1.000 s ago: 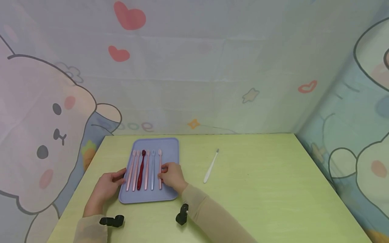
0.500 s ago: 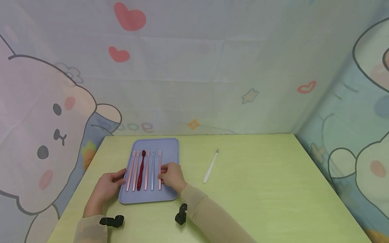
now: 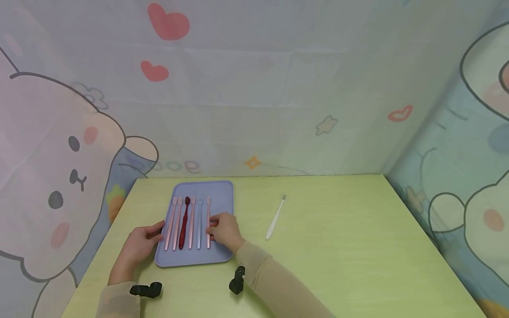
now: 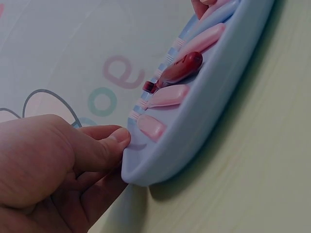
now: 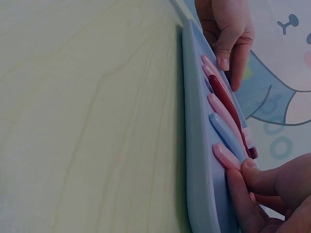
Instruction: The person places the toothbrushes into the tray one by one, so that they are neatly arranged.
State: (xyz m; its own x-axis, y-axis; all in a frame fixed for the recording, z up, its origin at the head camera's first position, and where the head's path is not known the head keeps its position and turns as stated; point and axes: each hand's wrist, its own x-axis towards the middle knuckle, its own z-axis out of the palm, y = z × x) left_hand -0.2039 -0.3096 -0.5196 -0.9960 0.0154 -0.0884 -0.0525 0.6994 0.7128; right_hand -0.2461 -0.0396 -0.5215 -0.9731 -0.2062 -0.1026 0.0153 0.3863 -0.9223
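Note:
A lavender tray (image 3: 222, 192) lies on the table at the left, holding a row of toothbrushes. From the left come two pink toothbrushes, a dark red toothbrush (image 3: 184, 225), another pink one, a light blue toothbrush (image 3: 199, 225) and a last pink toothbrush (image 3: 208, 207). My right hand (image 3: 226, 230) pinches this last one by its handle between thumb and fingers; it lies low over the tray, and contact with the base cannot be made out. With thumb and fingers, my left hand (image 4: 63, 160) holds the tray's left rim. All brush heads point to the far side.
A white toothbrush (image 3: 275, 218) with a grey head lies alone on the table, right of the tray. Behind the yellow-green table (image 3: 338, 247) hangs a printed cloth backdrop (image 3: 254, 88). Black wrist cameras sit on both sleeves.
The handle end of the pinched pink toothbrush has shifted very slightly left, nearer the light blue one. Both hands otherwise keep their places.

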